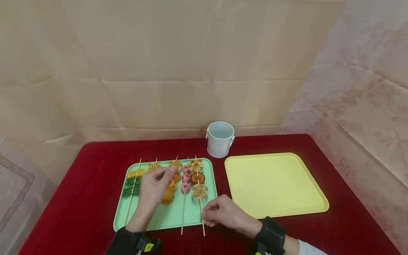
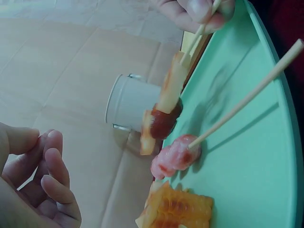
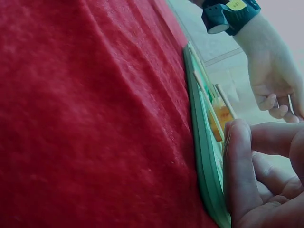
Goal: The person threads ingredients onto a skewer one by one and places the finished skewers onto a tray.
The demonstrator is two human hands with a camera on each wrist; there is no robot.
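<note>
My right hand [image 1: 224,212] pinches the lower stick of a skewer [image 1: 197,178] between thumb and fingers. Two lotus root slices with a brown mushroom between them are threaded on it. In the left wrist view this skewer [image 2: 166,118] slants over the green tray [image 2: 228,109], its stick held at the top. My left hand [image 1: 153,189] hovers above the tray's left half, fingers loosely curled. Its thumb tip meets the index finger with nothing between them. Beside the held skewer lies one with pink balls [image 1: 185,188]. A corn piece [image 1: 167,195] shows partly behind the left hand.
On the tray's left lies a skewer of green and yellow pieces [image 1: 131,182]. More lotus slices [image 1: 175,164] show near the far rim. A yellow tray [image 1: 277,187] sits to the right. A white bucket [image 1: 220,140] stands behind, on the red cloth [image 1: 79,191].
</note>
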